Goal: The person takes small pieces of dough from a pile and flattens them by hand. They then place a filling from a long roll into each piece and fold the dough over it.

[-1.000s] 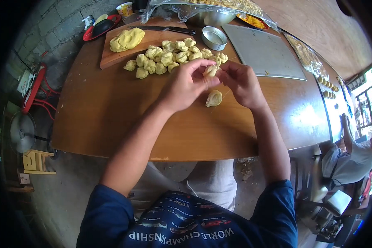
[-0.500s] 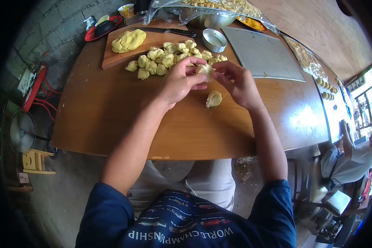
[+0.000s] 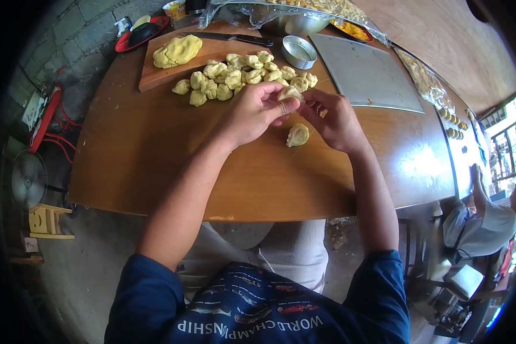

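Between my two hands, above the wooden table, is a small piece of pale dough (image 3: pixel 290 94). My left hand (image 3: pixel 261 112) grips it from the left, thumb pressed on top. The fingers of my right hand (image 3: pixel 328 117) pinch its right edge. Just below the hands a flattened, cupped dough piece (image 3: pixel 297 135) lies on the tabletop. Behind my left hand a pile of yellow dough lumps (image 3: pixel 233 79) spreads over the table. A large dough block (image 3: pixel 178 51) rests on the wooden cutting board (image 3: pixel 150 78), with a black-handled knife (image 3: pixel 229 37) along the far side.
A round metal tin (image 3: pixel 298 53) stands behind the pile, beside a grey metal sheet (image 3: pixel 364 74). Farther back are a steel bowl (image 3: pixel 295 24), a plate of orange shreds (image 3: pixel 352 31) and a red plate (image 3: pixel 129 41). Another person (image 3: pixel 479 226) sits at the right.
Both hands have turned the held dough slightly, and my left thumb now lies farther across it. The other dough pieces keep their places; the view has shifted a little.
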